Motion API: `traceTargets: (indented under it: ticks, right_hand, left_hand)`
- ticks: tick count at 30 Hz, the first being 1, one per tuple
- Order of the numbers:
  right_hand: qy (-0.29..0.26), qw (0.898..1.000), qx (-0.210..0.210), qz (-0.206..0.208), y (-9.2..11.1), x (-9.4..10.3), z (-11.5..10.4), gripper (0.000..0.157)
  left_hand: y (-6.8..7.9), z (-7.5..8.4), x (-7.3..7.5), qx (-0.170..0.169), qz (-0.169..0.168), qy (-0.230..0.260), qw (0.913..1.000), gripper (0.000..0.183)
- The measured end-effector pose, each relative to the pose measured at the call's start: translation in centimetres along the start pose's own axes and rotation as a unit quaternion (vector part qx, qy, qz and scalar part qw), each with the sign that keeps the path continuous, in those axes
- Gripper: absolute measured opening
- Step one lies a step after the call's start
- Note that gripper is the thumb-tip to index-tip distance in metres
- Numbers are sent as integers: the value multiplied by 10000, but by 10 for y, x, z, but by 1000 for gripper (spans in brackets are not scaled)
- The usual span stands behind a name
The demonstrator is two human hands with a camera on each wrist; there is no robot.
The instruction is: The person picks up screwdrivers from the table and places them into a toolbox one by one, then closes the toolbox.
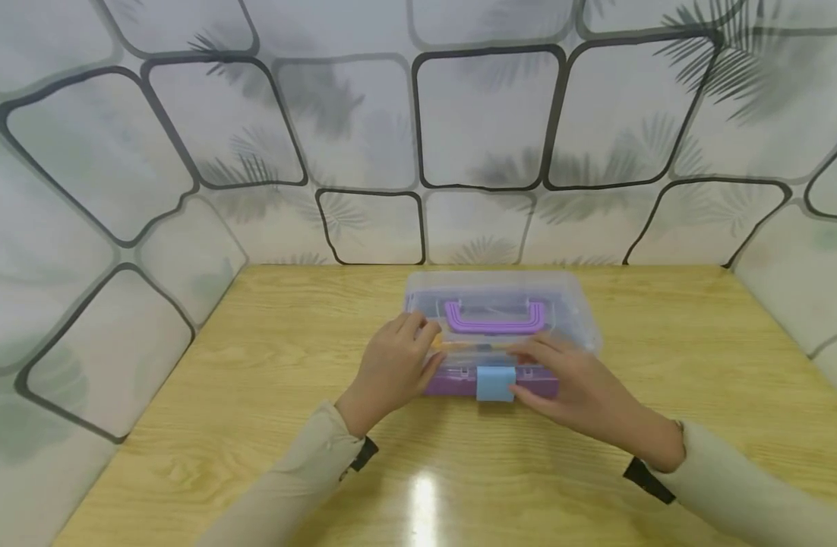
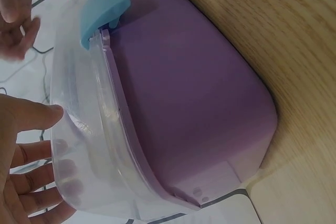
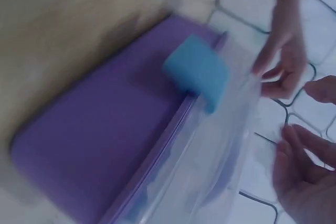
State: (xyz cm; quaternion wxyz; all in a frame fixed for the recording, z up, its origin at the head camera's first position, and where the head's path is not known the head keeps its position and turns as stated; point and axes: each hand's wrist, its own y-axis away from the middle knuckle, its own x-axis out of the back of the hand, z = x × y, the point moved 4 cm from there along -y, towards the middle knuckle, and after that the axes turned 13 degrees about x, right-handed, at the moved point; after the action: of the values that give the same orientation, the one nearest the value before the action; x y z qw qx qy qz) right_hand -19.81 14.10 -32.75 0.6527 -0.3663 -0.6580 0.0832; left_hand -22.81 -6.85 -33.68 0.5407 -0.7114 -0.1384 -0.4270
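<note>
A storage box with a purple base [image 2: 194,87] and a clear lid [image 1: 565,304] sits on the table, its purple handle [image 1: 495,328] lying on the lid. At the front middle, a light blue latch [image 2: 107,9] sticks out from the base, its lower end free. My left hand [image 1: 394,368] rests on the lid's left front part, thumb at its front edge and fingers on top. Beside the latch is my right hand [image 1: 579,384], thumb and fingers apart; the right wrist view shows nothing between them. An orange-yellow item [image 1: 453,344] shows dimly through the lid.
The wooden table [image 1: 289,319] extends around the box on both sides and in front. Behind and at the sides stand patterned walls [image 1: 487,121]. Each sleeve [image 1: 289,475] has a black band at the wrist.
</note>
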Motion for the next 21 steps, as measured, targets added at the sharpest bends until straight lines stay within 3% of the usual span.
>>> traceTargets:
  ticks: [3,6,8,11,21]
  right_hand:
    - [1537,9850,755,233,-1,-4,3,68]
    - [2371,9665,979,-109,3,-19,9,99]
    - [2644,9590,953,-377,7,-29,12,112]
    - [2835,9535,865,-546,11,-39,16,118]
    - [3180,9439,728,-516,9,-49,19,110]
  left_hand:
    - [0,0,0,8,1,21,10000,31]
    - [0,0,0,16,-3,39,10000,32]
    - [0,-1,-1,21,0,43,10000,32]
    - [1,-1,-1,18,15,36,10000,31]
    - [1,-1,-1,-12,49,24,10000,31]
